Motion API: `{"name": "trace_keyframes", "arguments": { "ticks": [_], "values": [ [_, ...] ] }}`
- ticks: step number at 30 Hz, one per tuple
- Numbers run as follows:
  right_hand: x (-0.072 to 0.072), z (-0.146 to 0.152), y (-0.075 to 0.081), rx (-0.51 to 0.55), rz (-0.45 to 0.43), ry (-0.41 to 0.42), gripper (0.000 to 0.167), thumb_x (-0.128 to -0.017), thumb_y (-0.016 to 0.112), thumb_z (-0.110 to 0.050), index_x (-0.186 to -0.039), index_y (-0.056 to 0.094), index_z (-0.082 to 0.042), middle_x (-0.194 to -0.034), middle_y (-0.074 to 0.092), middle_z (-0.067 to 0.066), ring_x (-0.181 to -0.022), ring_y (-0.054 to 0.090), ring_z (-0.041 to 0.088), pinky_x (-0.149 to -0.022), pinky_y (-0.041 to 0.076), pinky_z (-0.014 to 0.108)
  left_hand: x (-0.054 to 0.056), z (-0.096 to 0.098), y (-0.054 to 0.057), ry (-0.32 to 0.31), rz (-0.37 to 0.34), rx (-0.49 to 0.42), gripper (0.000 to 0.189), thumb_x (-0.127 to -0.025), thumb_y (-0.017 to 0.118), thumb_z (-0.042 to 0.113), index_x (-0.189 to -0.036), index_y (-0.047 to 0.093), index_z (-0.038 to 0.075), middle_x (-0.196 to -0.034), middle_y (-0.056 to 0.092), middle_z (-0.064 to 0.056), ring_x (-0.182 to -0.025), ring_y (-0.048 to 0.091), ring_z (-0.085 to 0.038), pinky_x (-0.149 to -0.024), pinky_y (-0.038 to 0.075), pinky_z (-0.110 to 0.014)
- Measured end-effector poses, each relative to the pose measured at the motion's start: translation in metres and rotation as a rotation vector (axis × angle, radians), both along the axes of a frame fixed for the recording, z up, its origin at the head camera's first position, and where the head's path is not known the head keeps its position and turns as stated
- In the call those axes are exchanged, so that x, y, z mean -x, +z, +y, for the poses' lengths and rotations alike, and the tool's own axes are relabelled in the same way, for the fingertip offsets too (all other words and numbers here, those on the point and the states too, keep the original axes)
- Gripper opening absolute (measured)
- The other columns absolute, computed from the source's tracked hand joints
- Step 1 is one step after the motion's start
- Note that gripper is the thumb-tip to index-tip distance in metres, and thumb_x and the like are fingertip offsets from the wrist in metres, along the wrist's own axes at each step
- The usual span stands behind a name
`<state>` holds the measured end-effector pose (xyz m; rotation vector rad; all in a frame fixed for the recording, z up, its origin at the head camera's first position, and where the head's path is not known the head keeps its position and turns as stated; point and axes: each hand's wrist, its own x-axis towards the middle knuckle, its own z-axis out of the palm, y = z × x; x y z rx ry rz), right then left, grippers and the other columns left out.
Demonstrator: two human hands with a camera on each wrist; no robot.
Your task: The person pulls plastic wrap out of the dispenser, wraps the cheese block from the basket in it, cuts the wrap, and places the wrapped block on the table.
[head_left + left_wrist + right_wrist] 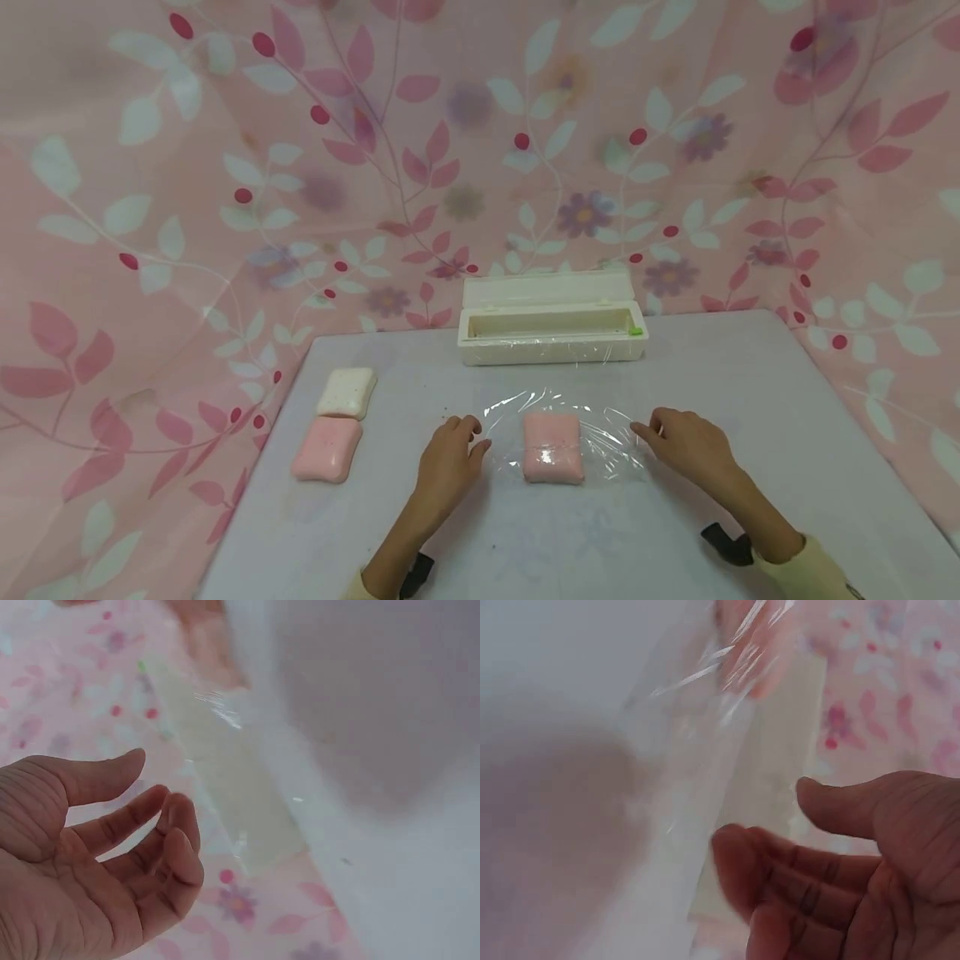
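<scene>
A pink soap bar (pixel 552 467) lies in the middle of the table. Clear plastic wrap (pixel 607 433) spreads over the bar and out to both sides, with shiny creases. At the wrap's left edge is my left hand (pixel 450 458), its thumb and fingers apart and loosely bent in the left wrist view, with nothing between them. On the other side, my right hand (pixel 690 446) hovers by the wrap's right edge. Its fingers are relaxed, and the right wrist view shows a gap between the thumb (pixel 836 806) and fingers.
Behind the wrap stands a long white wrap dispenser box (pixel 551 350), lid raised, with a green piece (pixel 636 331) at its right end. On the left lie a white soap bar (pixel 347 392) and another pink soap bar (pixel 327 450). A floral curtain (pixel 420 167) hangs behind the table.
</scene>
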<state>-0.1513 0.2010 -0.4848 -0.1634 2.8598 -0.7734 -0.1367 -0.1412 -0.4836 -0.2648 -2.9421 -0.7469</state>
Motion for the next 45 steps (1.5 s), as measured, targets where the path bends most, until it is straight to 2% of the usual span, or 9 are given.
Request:
{"name": "trace_keyframes", "arguments": {
  "ticks": [5,10,16,23,30,35,36,42,45],
  "values": [
    [-0.011,-0.03,0.009,0.056,0.094,0.067,0.027,-0.088,0.073,-0.033,-0.104,0.067,-0.012,-0.079,0.067,-0.005,-0.064,0.056,0.01,-0.056,0.044,0.032,-0.007,0.019,0.008,-0.145,-0.08,-0.07,0.018,-0.088,0.076,0.019,-0.098,0.066,0.009,-0.09,0.063,-0.002,-0.075,0.056,-0.01,-0.064,0.046,-0.026],
    [-0.018,-0.055,-0.008,0.127,0.112,0.115,0.053,-0.082,0.08,-0.035,-0.125,0.06,-0.012,-0.092,0.072,-0.004,-0.072,0.061,0.01,-0.063,0.047,0.033,0.0,0.029,-0.008,-0.225,-0.15,-0.062,0.019,-0.085,0.076,0.017,-0.098,0.066,0.008,-0.092,0.066,-0.003,-0.076,0.055,-0.011,-0.067,0.046,-0.028],
    [-0.023,-0.067,-0.03,0.143,0.083,0.116,0.069,-0.074,0.085,-0.039,-0.131,0.056,-0.014,-0.099,0.073,-0.005,-0.084,0.064,0.019,-0.07,0.047,0.039,0.006,0.035,-0.023,-0.289,-0.192,-0.097,0.016,-0.083,0.073,0.01,-0.096,0.064,0.007,-0.089,0.066,-0.002,-0.083,0.061,-0.013,-0.072,0.05,-0.028],
    [-0.024,-0.076,-0.04,0.105,0.132,0.095,0.069,-0.071,0.089,-0.028,-0.128,0.053,-0.014,-0.101,0.074,-0.002,-0.083,0.066,0.024,-0.068,0.049,0.04,0.006,0.042,-0.029,-0.298,-0.259,-0.158,0.03,-0.08,0.079,0.006,-0.097,0.055,0.009,-0.078,0.053,0.003,-0.07,0.046,-0.009,-0.061,0.041,-0.022],
    [-0.023,-0.077,-0.043,0.114,0.183,0.105,0.066,-0.071,0.089,-0.023,-0.127,0.056,-0.011,-0.097,0.075,0.001,-0.082,0.068,0.025,-0.065,0.049,0.039,0.008,0.05,-0.033,-0.282,-0.274,-0.139,0.031,-0.083,0.073,0.001,-0.106,0.054,0.009,-0.085,0.051,0.004,-0.076,0.047,-0.011,-0.064,0.042,-0.024],
    [-0.021,-0.072,-0.041,0.157,0.16,0.104,0.063,-0.074,0.086,-0.024,-0.128,0.057,-0.011,-0.098,0.075,0.002,-0.093,0.069,0.027,-0.073,0.052,0.042,0.01,0.052,-0.029,-0.277,-0.29,-0.156,0.028,-0.082,0.068,-0.001,-0.104,0.054,0.009,-0.083,0.05,0.003,-0.075,0.047,-0.012,-0.062,0.041,-0.025],
    [-0.02,-0.07,-0.039,0.187,0.14,0.109,0.062,-0.075,0.085,-0.024,-0.129,0.057,-0.011,-0.099,0.075,0.003,-0.087,0.07,0.026,-0.07,0.052,0.04,0.011,0.051,-0.027,-0.28,-0.295,-0.166,0.027,-0.082,0.069,0.0,-0.103,0.054,0.009,-0.083,0.05,0.003,-0.074,0.047,-0.011,-0.062,0.041,-0.025],
    [-0.003,-0.052,-0.019,0.416,0.009,0.12,0.057,-0.086,0.077,-0.025,-0.134,0.053,-0.006,-0.108,0.071,0.014,-0.047,0.059,0.018,-0.049,0.046,0.03,0.03,0.048,-0.01,-0.296,-0.332,-0.312,0.029,-0.084,0.074,0.011,-0.107,0.056,0.007,-0.094,0.062,-0.001,-0.084,0.06,-0.011,-0.068,0.051,-0.025],
    [0.012,-0.046,-0.009,0.48,0.0,0.11,0.054,-0.09,0.073,-0.031,-0.133,0.054,-0.004,-0.109,0.07,0.016,-0.047,0.06,0.024,-0.048,0.046,0.03,0.046,0.048,0.0,-0.273,-0.379,-0.405,0.03,-0.088,0.073,0.019,-0.11,0.057,0.007,-0.102,0.065,-0.005,-0.09,0.063,-0.015,-0.071,0.054,-0.03]
  ]
}}
